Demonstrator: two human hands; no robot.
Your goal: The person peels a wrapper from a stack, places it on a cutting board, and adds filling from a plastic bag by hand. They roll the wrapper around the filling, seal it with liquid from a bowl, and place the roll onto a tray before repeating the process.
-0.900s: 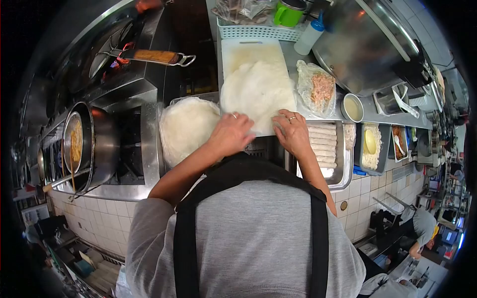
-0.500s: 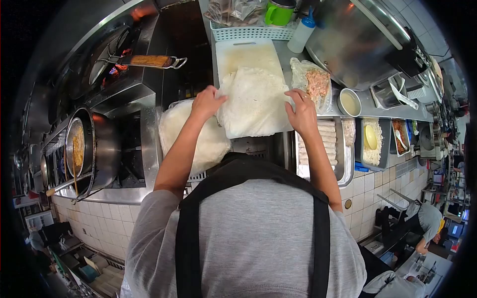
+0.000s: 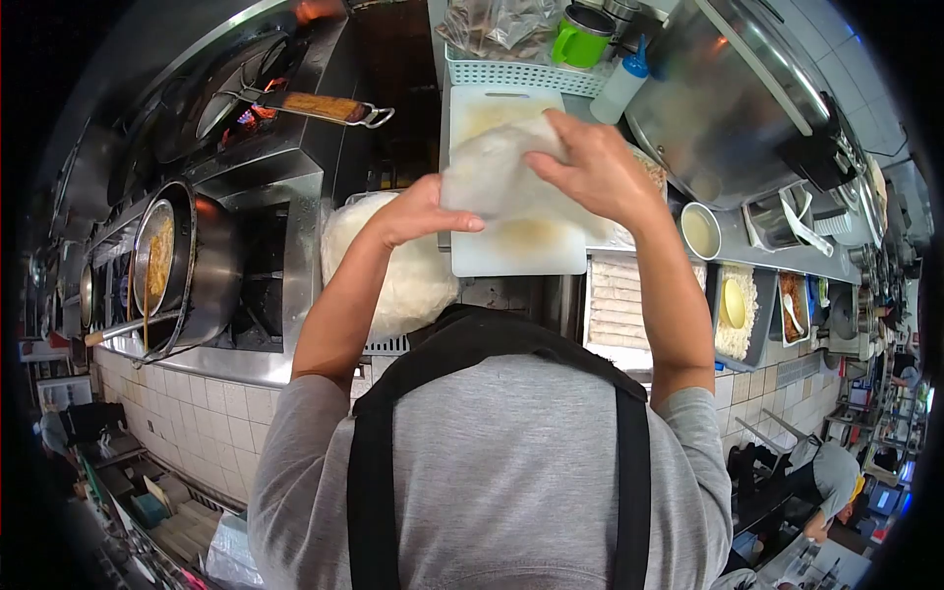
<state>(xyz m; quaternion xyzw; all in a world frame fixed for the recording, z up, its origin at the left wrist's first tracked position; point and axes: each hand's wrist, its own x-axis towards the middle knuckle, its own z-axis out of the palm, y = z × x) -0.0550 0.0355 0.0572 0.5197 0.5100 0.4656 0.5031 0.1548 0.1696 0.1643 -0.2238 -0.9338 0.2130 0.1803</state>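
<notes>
Above the white cutting board (image 3: 521, 258), a pale, thin wrapper sheet (image 3: 497, 162) is lifted and blurred by motion. My left hand (image 3: 428, 211) grips its left edge, thumb stretched toward the middle. At the sheet's upper right corner, my right hand (image 3: 595, 167) holds it between thumb and fingers. Another pile of pale sheets (image 3: 383, 275) lies to the left of the board, partly behind my left forearm. White rolls (image 3: 618, 305) fill a tray on the right, next to my right forearm. Meat filling in a plastic bag is mostly hidden behind my right hand.
A pan handle (image 3: 320, 106) juts out over the stove at upper left, with flames near it. A large pot (image 3: 728, 108) stands at upper right, beside a squeeze bottle (image 3: 621, 87). A small bowl (image 3: 700, 231) is right of my forearm. Another person (image 3: 836, 477) is at lower right.
The sheet has come up off the board, baring its lower part. My right hand has moved up and left, closing on the sheet. My left hand has shifted slightly right.
</notes>
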